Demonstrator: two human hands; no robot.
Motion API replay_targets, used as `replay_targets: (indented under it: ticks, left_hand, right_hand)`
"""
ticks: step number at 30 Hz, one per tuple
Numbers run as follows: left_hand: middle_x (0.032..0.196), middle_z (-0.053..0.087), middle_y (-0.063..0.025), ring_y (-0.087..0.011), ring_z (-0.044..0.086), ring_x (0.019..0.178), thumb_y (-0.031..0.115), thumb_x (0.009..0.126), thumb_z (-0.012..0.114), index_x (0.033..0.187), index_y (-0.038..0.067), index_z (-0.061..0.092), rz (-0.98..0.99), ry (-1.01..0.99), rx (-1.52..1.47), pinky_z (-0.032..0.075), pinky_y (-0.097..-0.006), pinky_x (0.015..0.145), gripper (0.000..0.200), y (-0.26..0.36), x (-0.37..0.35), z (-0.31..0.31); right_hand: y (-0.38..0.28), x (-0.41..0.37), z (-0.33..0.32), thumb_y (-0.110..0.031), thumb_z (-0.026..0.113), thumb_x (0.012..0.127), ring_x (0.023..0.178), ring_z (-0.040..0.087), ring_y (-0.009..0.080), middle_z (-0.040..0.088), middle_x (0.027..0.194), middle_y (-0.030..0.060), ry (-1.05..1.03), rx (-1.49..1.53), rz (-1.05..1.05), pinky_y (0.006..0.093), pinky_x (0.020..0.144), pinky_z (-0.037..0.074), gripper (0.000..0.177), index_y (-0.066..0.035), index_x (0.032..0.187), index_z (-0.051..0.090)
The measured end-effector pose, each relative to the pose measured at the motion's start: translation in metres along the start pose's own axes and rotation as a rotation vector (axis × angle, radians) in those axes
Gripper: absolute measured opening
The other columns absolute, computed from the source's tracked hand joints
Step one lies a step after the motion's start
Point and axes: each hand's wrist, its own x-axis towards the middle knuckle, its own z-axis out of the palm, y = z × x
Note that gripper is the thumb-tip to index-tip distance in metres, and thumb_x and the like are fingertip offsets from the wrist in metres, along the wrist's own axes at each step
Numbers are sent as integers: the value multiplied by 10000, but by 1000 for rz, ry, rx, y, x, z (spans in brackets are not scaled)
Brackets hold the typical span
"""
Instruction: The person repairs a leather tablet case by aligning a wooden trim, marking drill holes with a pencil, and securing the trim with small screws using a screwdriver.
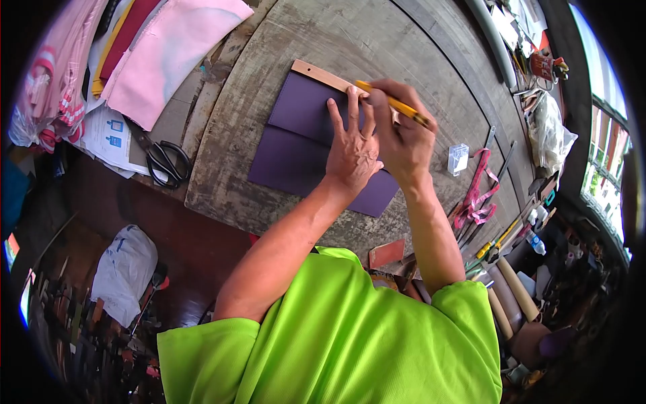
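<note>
A dark purple folded sheet point(289, 155), perhaps leather, lies on the worn wooden table. Along its far edge rests a wooden ruler point(316, 73) with a hole near its left end. My left hand point(354, 148) lies over the purple sheet, fingers spread, with fingertips reaching up to the ruler. Close beside it, my right hand point(407, 131) grips a yellow pencil point(410, 113) near the ruler's right part. The pencil slants down to the right; its working tip is hidden by the fingers.
Black-handled scissors point(168, 163) and pink fabric point(171, 60) lie at the left. A small clear box point(457, 159), a pink measuring tape point(479, 192) and metal rulers are on the right. A reddish-brown scrap point(387, 254) sits at the near edge.
</note>
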Motion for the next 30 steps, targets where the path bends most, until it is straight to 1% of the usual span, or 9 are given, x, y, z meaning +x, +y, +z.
replay_targets:
  ticks: [1,2,3,5,9,12,18,21,30]
  left_hand:
    - [1592,320,-198,-437,206,1520,527,941,624,1595,168,324,-17,39,-15,197,-756,1143,805,1,2,3]
    - [1624,328,-127,-366,222,1530,438,1032,494,1621,202,278,-28,-39,142,180,-731,1164,671,4,2,4]
    - [1634,316,-124,-368,220,1530,432,1038,481,1627,205,265,-1,-75,130,171,-723,1170,667,3,2,7]
    - [1652,291,-118,-373,217,1531,419,1050,455,1639,212,238,55,-151,101,152,-708,1183,661,1,-1,14]
    - [1673,283,-56,-374,170,1559,429,1017,516,1602,232,351,63,-210,166,141,-796,1150,639,3,-1,8]
    - [1660,270,-122,-381,202,1534,408,1065,394,1661,244,132,69,-251,143,152,-649,1205,671,-1,-2,2]
    - [1651,277,-144,-379,209,1530,401,1063,405,1660,246,145,0,-67,-20,172,-637,1202,669,-1,-4,14]
    - [1645,283,-152,-376,226,1524,394,1065,407,1659,247,150,28,-184,126,178,-626,1205,664,1,-2,6]
    - [1659,254,-211,-380,194,1550,448,1034,429,1665,197,104,27,-109,145,150,-578,1240,753,5,-9,10]
  right_hand:
    - [7,4,15,-103,673,997,828,655,92,728,897,76,-93,36,102,243,753,526,161,16,1103,685]
    - [8,11,27,-127,687,981,812,680,175,724,893,113,-127,0,159,294,731,536,164,3,1081,677]
    - [9,18,36,-150,700,966,796,705,259,719,890,150,-162,-36,215,345,710,547,171,-9,1058,668]
    - [19,24,48,-155,693,970,811,715,278,722,896,152,-171,-27,192,367,712,552,170,-9,1054,665]
    - [23,26,55,-141,692,966,838,730,301,729,923,158,-178,-68,150,388,723,562,155,-12,1048,664]
    - [25,24,57,-192,673,1001,785,659,141,715,855,95,-178,-80,124,308,731,532,188,-27,1090,683]
    - [25,23,61,-181,676,992,790,687,194,722,879,119,-167,-108,96,324,732,540,177,-31,1084,685]
    - [24,24,62,-158,682,981,801,705,232,727,906,130,-171,-144,65,341,737,548,158,-33,1078,684]
    - [27,32,81,-88,718,934,710,693,293,694,846,142,-172,-370,-111,352,650,549,93,-39,987,659]
